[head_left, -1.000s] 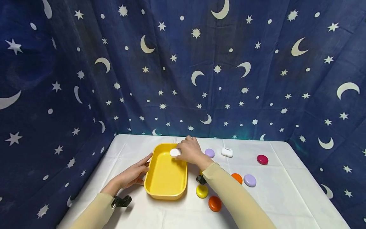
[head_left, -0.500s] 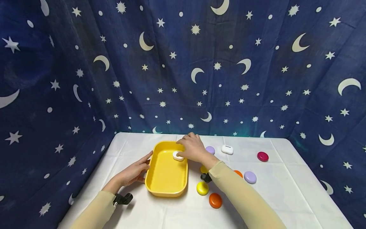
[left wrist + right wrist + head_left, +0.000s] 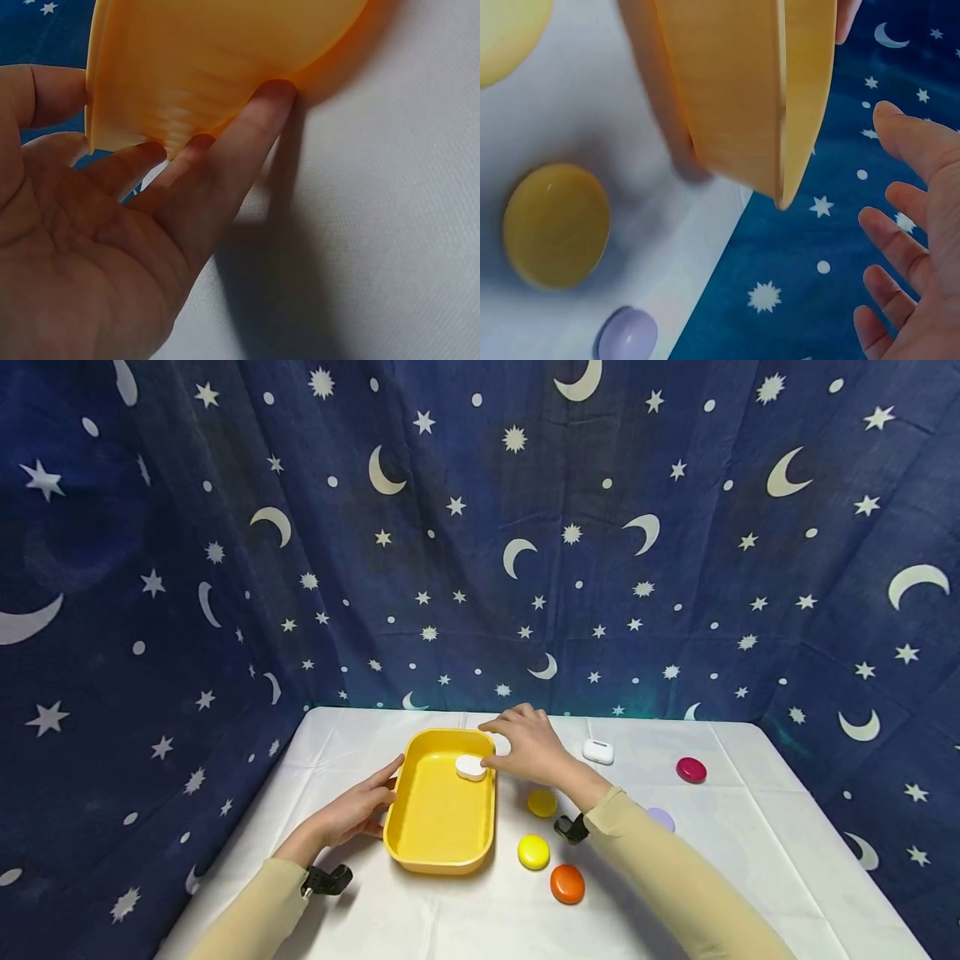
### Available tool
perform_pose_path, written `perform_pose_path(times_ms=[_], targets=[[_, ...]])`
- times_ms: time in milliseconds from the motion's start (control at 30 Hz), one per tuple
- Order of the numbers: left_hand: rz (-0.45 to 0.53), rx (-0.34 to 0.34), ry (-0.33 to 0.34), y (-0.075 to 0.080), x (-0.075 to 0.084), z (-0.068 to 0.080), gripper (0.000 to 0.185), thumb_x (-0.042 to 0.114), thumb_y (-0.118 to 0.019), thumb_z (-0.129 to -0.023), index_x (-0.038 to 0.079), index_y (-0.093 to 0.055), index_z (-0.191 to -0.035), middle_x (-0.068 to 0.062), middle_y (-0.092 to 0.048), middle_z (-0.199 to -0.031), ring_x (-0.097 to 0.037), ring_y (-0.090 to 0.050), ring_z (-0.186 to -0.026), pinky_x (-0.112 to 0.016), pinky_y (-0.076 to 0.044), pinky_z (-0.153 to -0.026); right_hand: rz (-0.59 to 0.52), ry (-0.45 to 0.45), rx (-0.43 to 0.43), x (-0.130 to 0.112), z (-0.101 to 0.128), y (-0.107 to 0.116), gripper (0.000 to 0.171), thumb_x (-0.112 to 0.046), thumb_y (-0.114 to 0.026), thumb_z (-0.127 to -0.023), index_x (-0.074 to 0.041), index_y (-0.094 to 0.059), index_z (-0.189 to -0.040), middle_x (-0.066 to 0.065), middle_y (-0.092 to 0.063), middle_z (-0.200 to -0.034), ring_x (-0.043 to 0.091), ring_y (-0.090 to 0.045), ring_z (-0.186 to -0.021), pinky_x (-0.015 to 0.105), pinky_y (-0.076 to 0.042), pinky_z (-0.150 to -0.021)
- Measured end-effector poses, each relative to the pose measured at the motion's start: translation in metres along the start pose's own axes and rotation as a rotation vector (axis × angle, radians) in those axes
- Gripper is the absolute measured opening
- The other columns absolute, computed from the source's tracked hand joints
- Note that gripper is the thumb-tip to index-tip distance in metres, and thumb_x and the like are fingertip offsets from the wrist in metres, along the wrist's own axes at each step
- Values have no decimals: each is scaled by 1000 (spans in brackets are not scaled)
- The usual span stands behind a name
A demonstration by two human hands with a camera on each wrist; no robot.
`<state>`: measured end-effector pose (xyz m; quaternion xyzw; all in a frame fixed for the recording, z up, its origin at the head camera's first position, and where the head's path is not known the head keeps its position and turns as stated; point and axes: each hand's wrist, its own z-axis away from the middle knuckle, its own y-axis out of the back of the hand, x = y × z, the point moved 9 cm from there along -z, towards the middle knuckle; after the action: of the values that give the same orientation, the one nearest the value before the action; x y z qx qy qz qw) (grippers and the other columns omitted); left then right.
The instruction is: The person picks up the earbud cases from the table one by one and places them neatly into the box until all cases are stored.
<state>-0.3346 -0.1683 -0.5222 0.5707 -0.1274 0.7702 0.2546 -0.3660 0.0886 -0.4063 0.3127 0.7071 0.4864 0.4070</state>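
Observation:
A yellow tray (image 3: 442,810) stands on the white table. My left hand (image 3: 356,812) rests against its left side; in the left wrist view the fairly straight fingers (image 3: 225,169) touch the outer wall, one tip at the rim. Inside the tray, near its far right corner, lies a small white rounded piece (image 3: 470,767). My right hand (image 3: 534,748) hovers at the tray's right rim, its thumb close to the white piece in the head view. Spread, loosely bent fingers show in the right wrist view, holding nothing.
Right of the tray lie two yellow discs (image 3: 534,852) and an orange disc (image 3: 567,884). A purple disc (image 3: 661,819) is partly hidden by my right sleeve. Farther back are a white rounded case (image 3: 597,752) and a crimson disc (image 3: 691,770). A starry curtain surrounds the table.
My right hand has set the white piece down in the tray, let go of it, and drawn back to the right. My left hand stays at the tray's side.

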Motion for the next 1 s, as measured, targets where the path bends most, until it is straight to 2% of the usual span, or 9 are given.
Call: perform_pose_path(times_ms=[333,667,1000], targets=[[1,11,-10,0,-1,1,73,15,-48,-104,32,-12,-166,-23,-16,-167,-34,-58,-121,-46,-60,-81,-6,-25,62,38,37,20,60,-51,-80,-83,-29,-67,-137,-2,-64,-132,26,-44,-126,52,-35,-103],[-4,29,-9,-1,0,1,73,15,-47,-104,31,-13,-166,-23,-15,-167,-34,-59,-120,-48,-60,-82,-32,-66,148,83,86,45,61,-44,-85,-81,-22,-69,-135,6,-66,-128,31,-46,-123,56,-33,-102],[-5,40,-6,-1,-1,0,72,15,-47,-104,32,-14,-166,-22,-16,-167,-33,-59,-118,-47,-60,-81,-37,-157,137,126,134,54,61,-41,-85,-82,-20,-68,-137,10,-65,-128,36,-42,-127,59,-30,-102]])
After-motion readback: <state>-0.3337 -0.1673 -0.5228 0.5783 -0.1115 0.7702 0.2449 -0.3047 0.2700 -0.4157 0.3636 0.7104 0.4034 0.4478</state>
